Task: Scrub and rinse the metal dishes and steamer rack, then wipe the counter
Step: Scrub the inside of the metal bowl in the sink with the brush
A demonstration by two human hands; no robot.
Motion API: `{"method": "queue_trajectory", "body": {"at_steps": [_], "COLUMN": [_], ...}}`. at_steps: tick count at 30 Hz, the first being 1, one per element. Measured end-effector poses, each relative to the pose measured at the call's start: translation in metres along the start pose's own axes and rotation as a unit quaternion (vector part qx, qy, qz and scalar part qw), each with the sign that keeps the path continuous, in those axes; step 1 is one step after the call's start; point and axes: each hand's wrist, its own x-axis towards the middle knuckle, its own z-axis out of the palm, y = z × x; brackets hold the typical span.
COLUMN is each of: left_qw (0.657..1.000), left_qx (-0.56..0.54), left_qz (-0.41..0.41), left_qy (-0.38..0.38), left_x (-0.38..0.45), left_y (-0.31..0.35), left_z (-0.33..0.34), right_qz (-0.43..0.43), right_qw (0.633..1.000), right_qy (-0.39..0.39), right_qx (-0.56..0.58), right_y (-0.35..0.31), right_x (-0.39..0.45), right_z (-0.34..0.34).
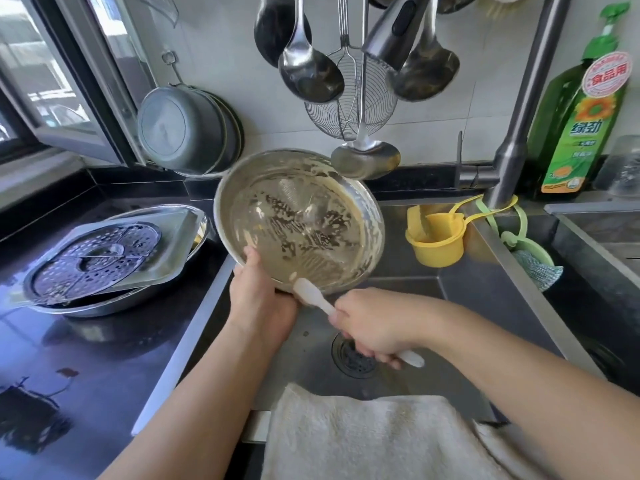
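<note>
One round metal dish [299, 221] is held tilted above the sink [485, 296], its inside turned toward the camera and streaked with pale, pasty residue through which bare metal shows in scraped patches. Its lower rim is gripped by the left hand [261, 299], thumb inside the rim and fingers closed behind it. A white-handled brush [313, 296] is clasped in the closed right hand [372, 329], with its pale head laid against the dish's lower edge. The scrubbing of this dish is judged to be under way and not finished, since much residue remains on the wall and floor of it. To the left, on the dark counter [86, 358], a perforated steamer rack [95, 258] is stacked on a rectangular metal tray [175, 244], which lies in turn on a round metal basin [114, 303]; whether these have been washed cannot be told. No water is seen running from the faucet head [394, 32], so rinsing appears to be left, as does the wiping of the counter, which looks wet and reflective. A pale cloth [363, 441] is draped over the sink's near edge. The brush's bristles are blurred and hard to make out, and the drain [351, 358] is partly covered by the right hand.
</note>
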Motion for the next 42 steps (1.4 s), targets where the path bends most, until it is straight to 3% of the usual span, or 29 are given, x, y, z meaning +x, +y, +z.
{"method": "queue_trajectory", "body": {"at_steps": [3, 8, 12, 15, 17, 22, 25, 29, 35, 38, 42], "left_qw": [0.999, 0.999, 0.999, 0.997, 0.996, 0.989, 0.982, 0.968, 0.961, 0.961, 0.956], "left_qx": [-0.015, 0.013, 0.010, 0.039, 0.057, 0.100, 0.142, 0.202, 0.217, 0.217, 0.253], "left_qz": [0.029, 0.004, 0.025, 0.052, 0.055, 0.080, 0.103, 0.140, 0.164, 0.153, 0.118], "left_qy": [0.028, 0.033, 0.040, 0.035, 0.046, 0.075, 0.063, 0.053, 0.056, 0.079, 0.088], "left_x": [0.001, -0.008, -0.011, -0.012, -0.016, -0.019, -0.021, -0.029, -0.039, -0.037, -0.036], "left_y": [0.002, -0.005, 0.003, 0.009, 0.008, 0.009, 0.006, 0.003, -0.001, 0.002, 0.003], "left_z": [0.004, 0.009, 0.010, 0.012, 0.013, 0.012, 0.010, 0.013, 0.017, 0.012, 0.007], "right_qz": [0.025, -0.042, 0.046, 0.121, 0.128, 0.051, 0.121, 0.171, 0.065, 0.105, 0.181], "right_qw": [0.999, 0.997, 0.995, 0.981, 0.977, 0.995, 0.988, 0.963, 0.996, 0.994, 0.974], "right_qy": [0.019, 0.063, 0.029, 0.069, 0.095, 0.026, 0.052, 0.111, 0.039, 0.011, 0.060], "right_qx": [-0.029, -0.018, -0.086, -0.136, -0.144, -0.087, -0.078, -0.174, -0.055, -0.038, -0.127], "right_y": [0.003, -0.019, 0.005, 0.028, 0.033, 0.013, 0.026, 0.041, 0.006, 0.021, 0.055], "right_x": [0.001, 0.008, 0.003, 0.003, 0.006, 0.003, 0.009, 0.012, 0.022, 0.023, 0.025], "right_z": [-0.004, 0.009, -0.005, -0.022, -0.026, -0.005, -0.016, -0.028, 0.016, 0.006, -0.010]}}
